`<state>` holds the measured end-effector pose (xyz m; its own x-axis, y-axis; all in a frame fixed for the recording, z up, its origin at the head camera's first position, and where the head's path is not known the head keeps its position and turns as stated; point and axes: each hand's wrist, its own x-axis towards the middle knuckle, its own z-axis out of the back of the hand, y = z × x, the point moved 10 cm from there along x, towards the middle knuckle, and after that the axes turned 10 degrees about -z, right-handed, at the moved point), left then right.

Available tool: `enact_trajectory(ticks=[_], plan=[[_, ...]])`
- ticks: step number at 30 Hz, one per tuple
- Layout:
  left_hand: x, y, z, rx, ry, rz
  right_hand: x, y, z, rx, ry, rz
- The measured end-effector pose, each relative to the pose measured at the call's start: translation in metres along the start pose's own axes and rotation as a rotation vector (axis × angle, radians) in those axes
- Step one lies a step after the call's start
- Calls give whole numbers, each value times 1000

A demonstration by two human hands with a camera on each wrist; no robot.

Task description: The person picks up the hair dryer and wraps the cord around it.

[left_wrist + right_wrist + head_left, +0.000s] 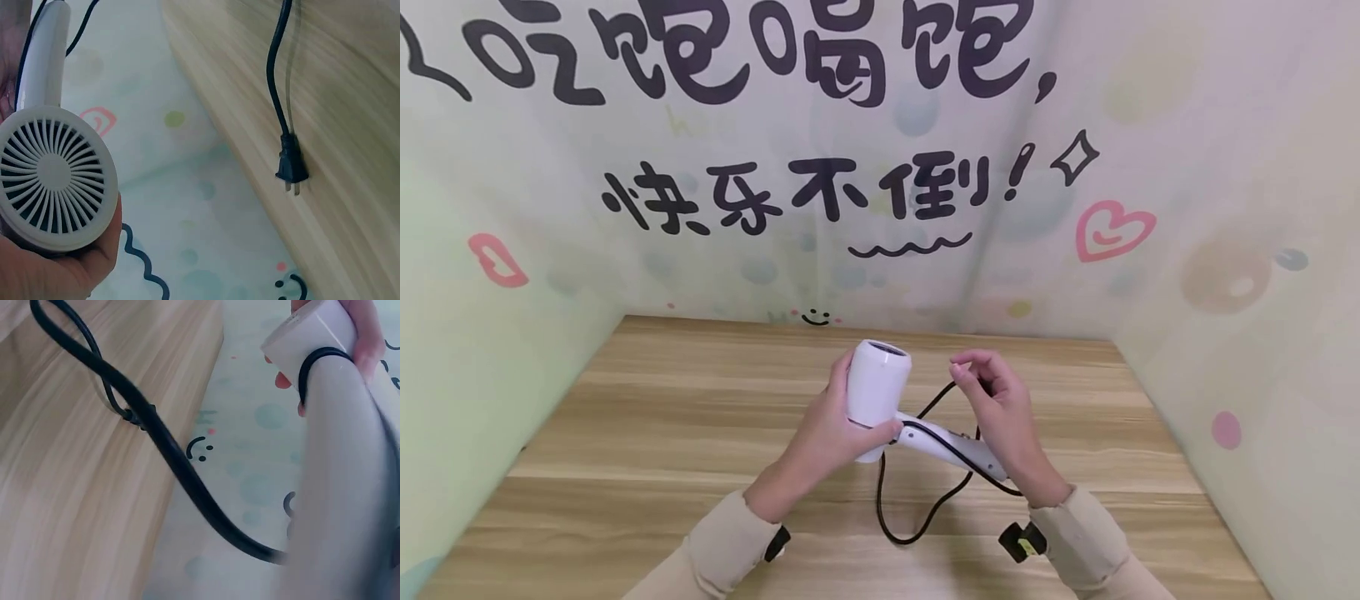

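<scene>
A white hair dryer is held above the table, its barrel tilted and its handle stretching right. My left hand grips the barrel, thumb across the near side. In the left wrist view, the round slotted grille faces the camera. My right hand is by the handle's end, fingers curled around part of the black cord; the exact hold is partly hidden. The cord also runs along the handle and loops around its neck. A two-pin plug hangs at the cord's end in the left wrist view.
The wood-grain table reaches back to a pale printed backdrop with black lettering. Similar printed panels stand to the left and right. A slack loop of cord hangs below the dryer. Black wrist devices are on both sleeves.
</scene>
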<state>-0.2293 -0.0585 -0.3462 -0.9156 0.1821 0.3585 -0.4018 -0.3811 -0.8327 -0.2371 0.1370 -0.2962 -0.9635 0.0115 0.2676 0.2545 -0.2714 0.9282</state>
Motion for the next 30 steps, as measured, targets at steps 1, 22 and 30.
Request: enact_trajectory(ticks=[1,22,30], plan=[[0,-2,0,16,2,-10,0,2,0,-13,16,13],[-2,36,24,242,-88,-8,-19,33,-28,-718,474,136],[3,23,20,255,-123,-63,-44,38,-54,-385,581,-46]])
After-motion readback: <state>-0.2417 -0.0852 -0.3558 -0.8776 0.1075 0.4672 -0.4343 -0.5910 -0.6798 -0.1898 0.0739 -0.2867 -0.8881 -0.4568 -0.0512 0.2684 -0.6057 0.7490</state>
